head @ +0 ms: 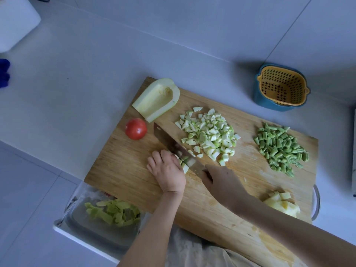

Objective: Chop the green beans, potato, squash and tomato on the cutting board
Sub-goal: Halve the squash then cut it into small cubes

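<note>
Countertop [81,89], pale grey, runs back to a tiled wall [212,20]. Wooden cutting board [123,166] lies slantwise across it; its near-left corner overlaps a glass dish [71,201] holding green peels [113,210].

On the board:
- squash half [157,99], hollow side up, at the far-left corner, its end past the board's edge
- tomato [135,129], whole, just beside it at the left edge
- diced squash [210,134], a loose heap mid-board
- green beans [280,148], cut short, heaped toward the right end
- potato [282,204], yellow chunks at the near-right corner

Left hand [167,170], fingers curled, holds down a squash strip [185,166]. Right hand [221,182] grasps the handle of a cleaver [169,139]; the blade stands in the strip, close against the left fingers.

Bare board shows left of the left hand and between the heaps. Off the board, a yellow strainer basket [292,78] sits in a blue bowl near the far-right corner. A white container [15,22] and a blue object [4,73] stand well apart at far left, with open counter between.
</note>
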{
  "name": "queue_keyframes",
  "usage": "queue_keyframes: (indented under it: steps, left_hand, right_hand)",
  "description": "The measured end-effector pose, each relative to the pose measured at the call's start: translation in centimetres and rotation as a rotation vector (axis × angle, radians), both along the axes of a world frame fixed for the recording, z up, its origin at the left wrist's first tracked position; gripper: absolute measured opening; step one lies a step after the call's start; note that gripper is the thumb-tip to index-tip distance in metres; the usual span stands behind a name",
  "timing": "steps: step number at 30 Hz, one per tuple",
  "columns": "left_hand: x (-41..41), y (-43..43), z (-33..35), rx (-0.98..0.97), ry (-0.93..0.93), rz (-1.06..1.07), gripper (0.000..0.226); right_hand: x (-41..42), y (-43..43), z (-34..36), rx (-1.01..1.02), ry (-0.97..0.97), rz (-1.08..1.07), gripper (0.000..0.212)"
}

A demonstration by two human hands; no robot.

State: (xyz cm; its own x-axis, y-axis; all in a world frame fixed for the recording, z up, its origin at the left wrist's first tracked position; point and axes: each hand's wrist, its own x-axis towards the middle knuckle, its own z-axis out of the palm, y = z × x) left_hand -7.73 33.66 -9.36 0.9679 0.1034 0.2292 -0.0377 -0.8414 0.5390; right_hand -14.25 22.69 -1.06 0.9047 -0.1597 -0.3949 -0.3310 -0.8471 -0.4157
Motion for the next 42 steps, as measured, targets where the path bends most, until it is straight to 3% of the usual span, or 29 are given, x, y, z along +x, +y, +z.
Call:
queue_keyframes:
  steps: [4,17,25,32,42]
  left_hand:
    - [0.0,0.0,-0.1,-0.049,-0.017,0.002,0.020]
    - [0.0,0.0,-0.6,-0.119,-0.049,0.025,0.019]
    - [0.1,-0.5,0.0,-0.129,-0.007,0.088,0.020]
    - [0.4,-1.9,0.3,-0.129,0.026,0.116,0.009]
    - [0.3,-4.8,1.0,-0.151,0.070,0.066,0.006]
  right_hand:
    - [-1.3,-0.9,1.4,0.057,-0.068,-0.028,0.034]
    - [-1.1,1.6,0.2,-0.131,-0.031,0.035,0.031]
    - [0.0,-0.6,-0.2,0.134,-0.044,-0.060,0.034]
    - [0.9,-4.9,0.4,-0.007,-0.011,-0.034,0.026]
    - [0.1,-4.3,-0.2,-0.028,-0.032,-0.057,0.033]
